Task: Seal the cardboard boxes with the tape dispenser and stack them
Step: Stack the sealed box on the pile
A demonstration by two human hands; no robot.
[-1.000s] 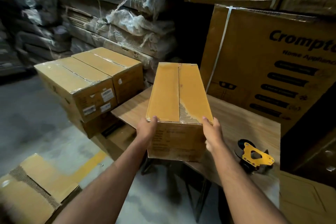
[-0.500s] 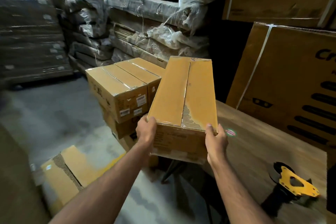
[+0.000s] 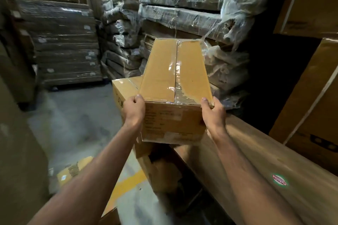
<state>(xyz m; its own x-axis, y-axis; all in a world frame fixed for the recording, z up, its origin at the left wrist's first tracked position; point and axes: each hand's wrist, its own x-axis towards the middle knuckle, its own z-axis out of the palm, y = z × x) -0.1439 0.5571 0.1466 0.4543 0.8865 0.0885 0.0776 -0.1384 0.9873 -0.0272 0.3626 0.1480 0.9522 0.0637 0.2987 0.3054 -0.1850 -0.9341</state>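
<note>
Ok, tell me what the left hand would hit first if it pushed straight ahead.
Probably the stacked box just beyond the left hand, which grips the taped box; depth is hard to judge.

A brown wood-grain tabletop (image 3: 274, 170) fills the lower right and carries a small round red-and-green sticker (image 3: 279, 179). Behind it rises a stack of flat packs wrapped in torn clear plastic film (image 3: 192, 11). The grey concrete floor (image 3: 78, 124) bears a yellow painted stripe (image 3: 126, 186). A large printed brown carton (image 3: 314, 100) stands at far right.
</note>
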